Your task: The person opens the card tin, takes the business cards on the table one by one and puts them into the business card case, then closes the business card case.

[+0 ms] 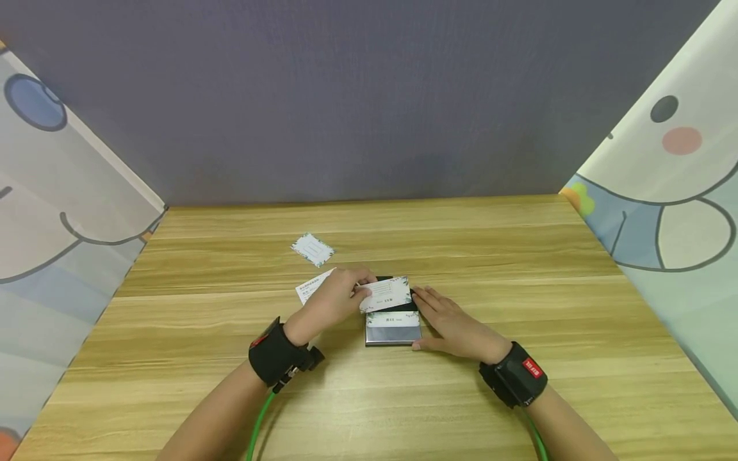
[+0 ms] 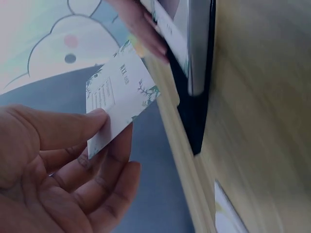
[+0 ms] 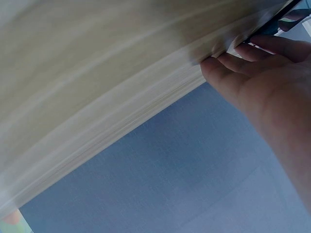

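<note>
My left hand (image 1: 334, 296) pinches a white business card (image 1: 391, 293) with leaf-patterned corners between thumb and fingers. It is held over the upper part of a black and silver card case (image 1: 394, 335) on the table. Another printed card (image 1: 393, 319) lies inside the case, partly under its silver pocket. In the left wrist view the pinched card (image 2: 121, 87) is tilted and apart from the case (image 2: 196, 58). My right hand (image 1: 450, 325) lies flat on the table, fingertips and thumb right at the case's right edge. Its fingers (image 3: 221, 73) are extended in the right wrist view.
A white card (image 1: 312, 249) with a leafy border lies on the wooden table (image 1: 230, 243), behind and left of the case. Another printed card (image 1: 311, 285) shows partly from under my left hand. A grey panel (image 1: 369, 102) rises along the table's back edge.
</note>
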A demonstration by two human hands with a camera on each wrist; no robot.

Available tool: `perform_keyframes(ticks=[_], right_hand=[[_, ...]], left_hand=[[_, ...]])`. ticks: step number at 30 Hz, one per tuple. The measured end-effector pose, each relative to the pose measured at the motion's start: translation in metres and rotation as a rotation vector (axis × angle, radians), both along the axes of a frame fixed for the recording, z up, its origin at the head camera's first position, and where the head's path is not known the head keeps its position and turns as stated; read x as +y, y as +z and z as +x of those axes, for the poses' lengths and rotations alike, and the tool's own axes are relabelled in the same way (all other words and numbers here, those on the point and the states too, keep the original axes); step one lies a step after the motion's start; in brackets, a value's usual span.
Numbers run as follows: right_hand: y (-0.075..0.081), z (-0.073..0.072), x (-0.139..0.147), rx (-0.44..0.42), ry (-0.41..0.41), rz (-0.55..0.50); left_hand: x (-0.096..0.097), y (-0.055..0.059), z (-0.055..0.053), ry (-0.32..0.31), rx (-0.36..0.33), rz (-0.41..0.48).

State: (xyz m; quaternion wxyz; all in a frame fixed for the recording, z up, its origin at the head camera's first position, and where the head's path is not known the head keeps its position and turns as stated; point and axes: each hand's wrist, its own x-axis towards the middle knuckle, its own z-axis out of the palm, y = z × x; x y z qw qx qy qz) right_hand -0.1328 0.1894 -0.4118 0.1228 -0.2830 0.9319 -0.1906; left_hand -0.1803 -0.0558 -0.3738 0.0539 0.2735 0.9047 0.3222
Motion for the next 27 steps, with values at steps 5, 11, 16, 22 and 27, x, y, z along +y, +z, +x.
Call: perform_keyframes(ticks=[5, 11, 16, 22, 27], right_hand=[[0.0, 0.0, 0.0, -0.013, -0.003, 0.009], [0.001, 0.001, 0.0, -0.021, -0.006, 0.013], [0.001, 0.001, 0.001, -0.007, -0.001, 0.016], [0.001, 0.001, 0.001, -0.001, 0.003, 0.017], [0.0, 0.0, 0.001, 0.002, 0.002, 0.019]], left_hand=[[0.008, -0.002, 0.004, -0.048, -0.013, -0.008], [0.012, -0.006, 0.006, -0.082, -0.001, 0.011], [0.014, -0.006, 0.007, -0.082, -0.02, -0.016], [0.014, -0.008, 0.007, -0.075, -0.009, -0.053], [0.014, -0.009, 0.006, -0.086, -0.007, -0.063]])
